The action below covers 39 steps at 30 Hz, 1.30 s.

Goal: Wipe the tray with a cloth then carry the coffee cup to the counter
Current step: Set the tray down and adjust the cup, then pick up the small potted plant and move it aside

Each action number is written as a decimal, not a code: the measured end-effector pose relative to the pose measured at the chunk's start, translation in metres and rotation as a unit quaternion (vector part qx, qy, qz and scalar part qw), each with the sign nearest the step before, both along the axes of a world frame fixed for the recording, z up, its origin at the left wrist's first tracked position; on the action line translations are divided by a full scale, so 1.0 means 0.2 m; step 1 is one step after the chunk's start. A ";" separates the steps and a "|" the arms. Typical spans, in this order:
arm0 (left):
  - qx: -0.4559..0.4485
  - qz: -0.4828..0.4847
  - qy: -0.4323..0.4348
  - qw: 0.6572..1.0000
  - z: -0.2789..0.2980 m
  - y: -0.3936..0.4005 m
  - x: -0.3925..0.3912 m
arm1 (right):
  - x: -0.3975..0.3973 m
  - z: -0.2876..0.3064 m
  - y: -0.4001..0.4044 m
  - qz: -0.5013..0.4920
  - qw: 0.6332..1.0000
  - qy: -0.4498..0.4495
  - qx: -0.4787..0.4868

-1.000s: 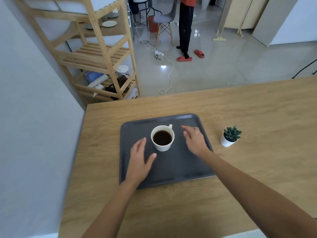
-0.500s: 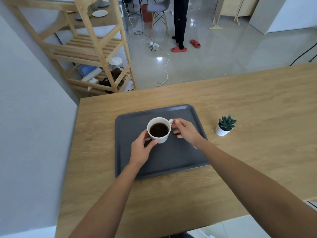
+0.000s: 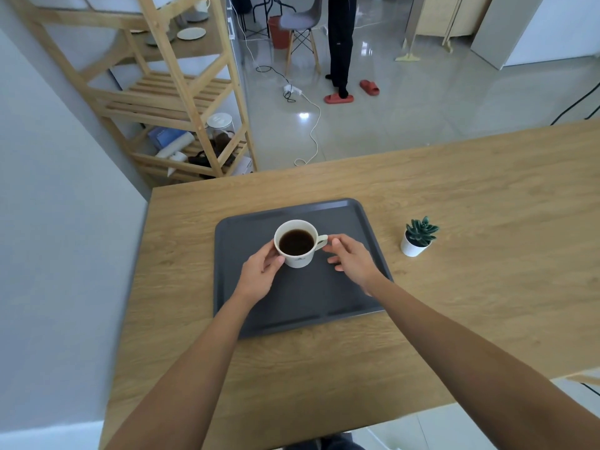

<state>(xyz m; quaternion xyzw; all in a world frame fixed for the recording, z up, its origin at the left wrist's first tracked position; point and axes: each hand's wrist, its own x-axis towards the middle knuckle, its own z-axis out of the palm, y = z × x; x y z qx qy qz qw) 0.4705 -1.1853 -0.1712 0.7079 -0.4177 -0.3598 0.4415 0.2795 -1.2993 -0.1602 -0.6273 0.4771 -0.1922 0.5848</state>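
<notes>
A white coffee cup (image 3: 297,243) full of dark coffee stands on the far half of a dark grey tray (image 3: 305,293), its handle pointing right. My left hand (image 3: 261,271) wraps the cup's left side, thumb and fingers against the wall. My right hand (image 3: 349,259) pinches the handle from the right. Whether the cup's base is off the tray I cannot tell. No cloth is in view.
The tray lies on a wooden table (image 3: 470,287) against a grey wall on the left. A small potted succulent (image 3: 417,237) stands right of the tray. Beyond the table stand a wooden shelf rack (image 3: 172,102), a person's legs (image 3: 339,47), a chair and a floor cable.
Both hands closed in from the tray's surface onto the cup: the left against its side, the right onto the handle. The cup's handle has turned from the far side to the right.
</notes>
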 end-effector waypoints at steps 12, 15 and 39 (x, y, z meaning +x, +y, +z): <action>0.245 0.157 -0.371 0.882 -0.12 0.36 0.04 | -0.37 -0.21 0.02 0.033 0.880 0.347 -0.322; 0.262 0.138 -0.372 0.880 -0.16 0.40 0.02 | -0.42 -0.24 0.01 0.068 0.878 0.357 -0.312; 0.097 -0.038 0.271 0.957 0.15 -0.63 -1.00 | -0.77 -0.15 -0.21 -0.258 0.963 -0.083 0.002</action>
